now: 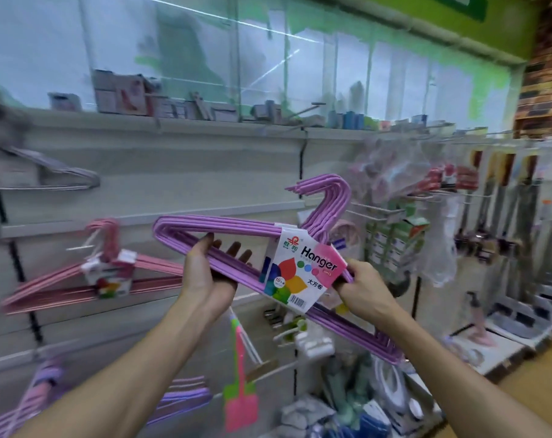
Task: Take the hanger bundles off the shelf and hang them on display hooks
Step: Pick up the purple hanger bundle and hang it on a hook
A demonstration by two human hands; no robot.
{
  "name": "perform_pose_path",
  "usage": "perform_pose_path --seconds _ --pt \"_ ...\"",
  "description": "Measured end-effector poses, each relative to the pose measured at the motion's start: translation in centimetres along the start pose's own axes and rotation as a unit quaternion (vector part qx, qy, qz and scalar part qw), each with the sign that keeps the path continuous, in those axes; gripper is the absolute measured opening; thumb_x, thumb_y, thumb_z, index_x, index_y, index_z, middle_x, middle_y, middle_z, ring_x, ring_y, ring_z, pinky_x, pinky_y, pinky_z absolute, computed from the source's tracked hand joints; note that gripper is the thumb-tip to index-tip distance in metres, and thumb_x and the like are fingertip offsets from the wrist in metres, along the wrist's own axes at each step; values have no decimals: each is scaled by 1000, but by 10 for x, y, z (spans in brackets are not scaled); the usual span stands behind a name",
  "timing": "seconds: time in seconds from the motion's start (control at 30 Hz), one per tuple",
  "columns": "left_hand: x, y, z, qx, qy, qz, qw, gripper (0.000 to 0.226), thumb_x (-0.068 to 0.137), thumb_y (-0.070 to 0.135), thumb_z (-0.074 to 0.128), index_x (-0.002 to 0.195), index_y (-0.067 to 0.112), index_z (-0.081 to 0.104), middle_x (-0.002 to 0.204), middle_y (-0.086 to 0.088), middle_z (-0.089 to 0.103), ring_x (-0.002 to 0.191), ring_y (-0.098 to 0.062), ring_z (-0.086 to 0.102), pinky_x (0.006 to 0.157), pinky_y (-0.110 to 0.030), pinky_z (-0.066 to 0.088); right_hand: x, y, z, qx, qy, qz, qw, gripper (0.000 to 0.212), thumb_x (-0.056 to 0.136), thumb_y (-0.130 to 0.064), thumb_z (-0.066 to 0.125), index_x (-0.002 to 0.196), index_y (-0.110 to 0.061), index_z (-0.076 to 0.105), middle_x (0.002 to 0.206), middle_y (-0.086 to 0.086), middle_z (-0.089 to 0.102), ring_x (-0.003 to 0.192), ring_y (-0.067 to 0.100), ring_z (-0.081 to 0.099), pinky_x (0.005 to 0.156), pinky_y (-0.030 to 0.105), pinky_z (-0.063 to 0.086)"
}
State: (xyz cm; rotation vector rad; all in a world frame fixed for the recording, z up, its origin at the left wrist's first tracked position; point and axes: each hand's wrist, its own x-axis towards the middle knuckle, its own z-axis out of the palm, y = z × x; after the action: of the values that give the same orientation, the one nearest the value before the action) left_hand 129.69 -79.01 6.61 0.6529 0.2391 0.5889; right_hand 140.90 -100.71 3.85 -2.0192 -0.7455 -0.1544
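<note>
Head view: one purple bundle (224, 229) sits tilted at centre, held by both hands. The left hand (205, 273) cups its bottom bars at 9 o'clock; the right hand (363, 289) pinches the bars beside the label (303, 270) at 3 o'clock. One pink bundle (88, 279) hangs on the wall panel (189, 172) at 9 o'clock. A shelf (205, 123) of boxes runs across 12 o'clock.
</note>
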Motion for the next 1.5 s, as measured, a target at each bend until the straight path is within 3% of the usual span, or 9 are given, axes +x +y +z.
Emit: perform_pose_path --seconds 0.2,0.37,0.63,0.77,0.87,1.0,1.13,1.27,1.5 --pt "-25 77 -62 -21 36 60 997 15 95 30 57 97 15 56 116 -18 65 111 -38 62 105 -55 43 -3 -62 73 7 -66 -38 997 12 95 -15 60 101 -20 69 92 4 75 83 23 70 76 43 57" --pt "-57 132 -104 -27 58 107 992 14 95 25 56 88 14 57 87 -10 67 77 -24 67 90 -44 53 -13 -113 122 14 -80 -86 993 31 92 -9 58 74 -34 60 68 -3 66 61 16 49 55 28 41" --pt "-114 213 -178 -32 109 163 980 14 97 26 54 90 15 58 93 -13 67 94 -33 65 86 -49 54 -53 -192 209 70 -168 -131 975 35 97 -5 54 82 -36 58 78 -19 68 71 4 59 63 24 48" --pt "-147 251 -219 -25 144 189 971 15 99 24 50 97 12 59 92 -12 67 95 -32 65 73 -48 53 -74 -225 259 87 -199 -145 965 20 97 -9 56 87 -25 64 87 -6 72 82 18 65 71 33 54" --pt "-167 281 -252 -23 174 211 962 14 99 23 51 97 12 60 96 -11 64 113 -35 61 91 -50 51 -88 -250 296 96 -208 -155 961 28 98 -9 56 80 -30 58 80 -14 66 67 3 54 54 16 35" --pt "-185 320 -294 -16 219 235 947 7 98 17 54 96 11 58 101 -10 61 122 -33 59 102 -48 47 -103 -283 341 126 -252 -165 945 32 96 -4 55 116 -26 66 99 -12 71 94 13 62 71 24 46" --pt "-201 353 -326 -33 255 250 933 7 100 17 52 102 15 58 112 -15 60 120 -38 58 107 -54 42 -108 -310 378 106 -276 -164 941 35 92 0 55 107 -29 68 100 -9 74 98 15 65 87 38 54" --pt "-206 374 -352 -52 270 258 926 11 100 17 50 107 13 57 118 -20 55 126 -40 52 109 -56 40 -101 -326 408 101 -286 -180 936 40 90 2 55 109 -31 67 98 -10 75 92 15 68 81 36 56" --pt "-188 418 -399 -56 302 261 915 18 101 9 44 85 9 53 83 -9 51 81 -28 55 102 -48 43 -77 -353 477 62 -286 -209 933 19 89 -10 57 97 -22 68 85 -1 73 82 24 66 68 33 53"
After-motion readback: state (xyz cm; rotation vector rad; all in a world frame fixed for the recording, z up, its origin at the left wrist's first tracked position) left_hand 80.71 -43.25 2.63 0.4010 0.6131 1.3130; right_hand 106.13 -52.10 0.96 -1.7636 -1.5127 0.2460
